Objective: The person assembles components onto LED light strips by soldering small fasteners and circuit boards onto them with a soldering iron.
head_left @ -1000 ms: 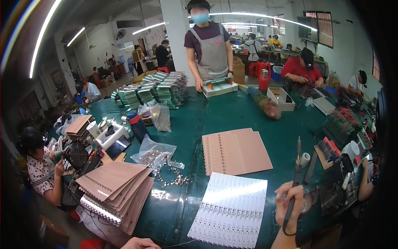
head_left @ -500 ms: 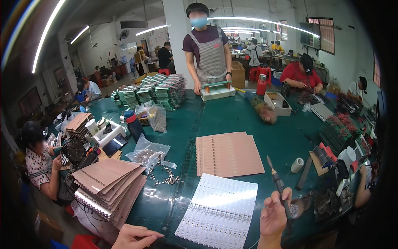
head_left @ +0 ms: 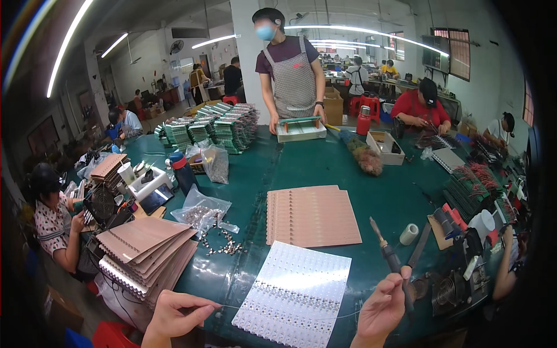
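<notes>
A white circuit board panel (head_left: 299, 275), dotted with rows of small components, lies on the green tabletop between my hands. Thumb and forefinger of my left hand (head_left: 177, 316) pinch a thin solder wire (head_left: 231, 307) at the panel's left side. The wire runs low across the panel towards my right hand (head_left: 380, 307). My right hand is closed round a soldering iron (head_left: 390, 255), its tip pointing up and away, to the right of the panel. How the wire meets the right hand is hard to make out.
Tan panels (head_left: 313, 217) lie just beyond the white one. More panels (head_left: 145, 238) are stacked at left, near a plastic bag (head_left: 200, 209) and loose metal bits (head_left: 223, 243). A white spool (head_left: 408, 234) stands at right. Across the table a co-worker (head_left: 290, 75) handles a shallow box (head_left: 301, 131).
My left hand has risen a little, and the wire now shows stretched over the panel. The right hand still grips the iron. Across the table, the co-worker's head has turned left.
</notes>
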### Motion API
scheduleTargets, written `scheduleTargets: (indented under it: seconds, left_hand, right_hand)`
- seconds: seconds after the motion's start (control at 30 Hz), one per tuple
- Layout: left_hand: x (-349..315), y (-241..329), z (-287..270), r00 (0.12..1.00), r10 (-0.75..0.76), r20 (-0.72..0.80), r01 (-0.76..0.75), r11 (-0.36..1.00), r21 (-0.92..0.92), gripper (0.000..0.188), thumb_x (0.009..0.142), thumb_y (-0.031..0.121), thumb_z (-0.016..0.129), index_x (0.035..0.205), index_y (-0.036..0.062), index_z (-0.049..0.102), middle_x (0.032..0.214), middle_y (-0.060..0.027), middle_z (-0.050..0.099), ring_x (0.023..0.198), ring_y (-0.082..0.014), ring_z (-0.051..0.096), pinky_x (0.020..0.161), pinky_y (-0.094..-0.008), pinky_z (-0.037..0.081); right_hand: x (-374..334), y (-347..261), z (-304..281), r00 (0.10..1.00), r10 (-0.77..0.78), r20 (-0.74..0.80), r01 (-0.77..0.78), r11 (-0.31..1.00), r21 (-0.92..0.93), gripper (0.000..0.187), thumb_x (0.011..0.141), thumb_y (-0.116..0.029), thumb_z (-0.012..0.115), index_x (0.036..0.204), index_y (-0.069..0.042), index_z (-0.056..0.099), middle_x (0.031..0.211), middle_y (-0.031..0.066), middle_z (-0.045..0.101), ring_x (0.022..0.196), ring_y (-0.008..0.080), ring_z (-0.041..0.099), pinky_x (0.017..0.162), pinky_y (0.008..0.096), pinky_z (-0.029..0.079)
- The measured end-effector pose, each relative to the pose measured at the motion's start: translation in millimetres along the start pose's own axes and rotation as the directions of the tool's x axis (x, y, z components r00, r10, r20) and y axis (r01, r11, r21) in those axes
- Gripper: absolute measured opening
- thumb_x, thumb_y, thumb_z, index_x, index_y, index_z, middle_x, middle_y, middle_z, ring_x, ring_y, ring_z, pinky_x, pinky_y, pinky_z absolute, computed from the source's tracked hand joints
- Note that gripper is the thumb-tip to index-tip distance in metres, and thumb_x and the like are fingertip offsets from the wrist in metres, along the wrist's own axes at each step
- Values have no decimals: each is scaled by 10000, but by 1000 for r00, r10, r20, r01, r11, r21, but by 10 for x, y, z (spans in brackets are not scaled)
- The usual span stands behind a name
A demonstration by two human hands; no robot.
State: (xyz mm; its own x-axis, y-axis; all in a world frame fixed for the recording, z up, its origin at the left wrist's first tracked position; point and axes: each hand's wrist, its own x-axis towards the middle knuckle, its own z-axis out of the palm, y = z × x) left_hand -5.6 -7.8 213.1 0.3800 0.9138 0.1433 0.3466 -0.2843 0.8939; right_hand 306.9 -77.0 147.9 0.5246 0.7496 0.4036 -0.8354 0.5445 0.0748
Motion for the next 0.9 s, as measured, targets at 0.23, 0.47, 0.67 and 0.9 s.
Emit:
scheduleTargets:
  seconds: [0.23, 0.47, 0.67, 0.9]
  left_hand:
    - [17, -84, -62, 994, 31, 102, -30, 999, -12, 105, 791, 28, 643, 867, -8, 705, 637, -66, 656, 517, -65, 584, 483, -186, 447]
    - [-306, -746, -526, 843, -156, 514, 255, 959, -126, 164, 864, 116, 602, 970, 27, 689, 757, -40, 648, 719, -61, 565, 651, -204, 436]
    - [-1193, -1938, -938, 834, -464, 300, 494, 869, -31, 227, 908, 228, 561, 1016, 60, 669, 739, 27, 594, 695, -68, 535, 639, -219, 429]
    - [-2301, -2978, -888, 884, -317, -343, 437, 819, 372, 106, 789, 91, 644, 836, 2, 675, 747, -88, 666, 696, -154, 612, 658, -279, 482]
  right_hand:
    - [140, -93, 122, 991, -99, 95, 109, 989, -99, 229, 974, -163, 379, 1182, -71, 413, 1015, 141, 592, 967, 258, 606, 770, 341, 570]
    - [737, -152, 513, 938, -328, 110, 344, 857, -383, 156, 977, -187, 396, 989, -36, 432, 814, 80, 551, 696, 138, 555, 435, 210, 466]
    - [1059, -559, 506, 915, -330, 232, 399, 824, -402, 226, 976, -203, 402, 1034, -8, 500, 840, 86, 569, 722, 135, 559, 334, 175, 399]
    - [1027, -447, 346, 989, -30, 142, 56, 982, -182, 261, 987, -226, 360, 1083, 3, 442, 855, 136, 551, 718, 191, 556, 368, 226, 463]
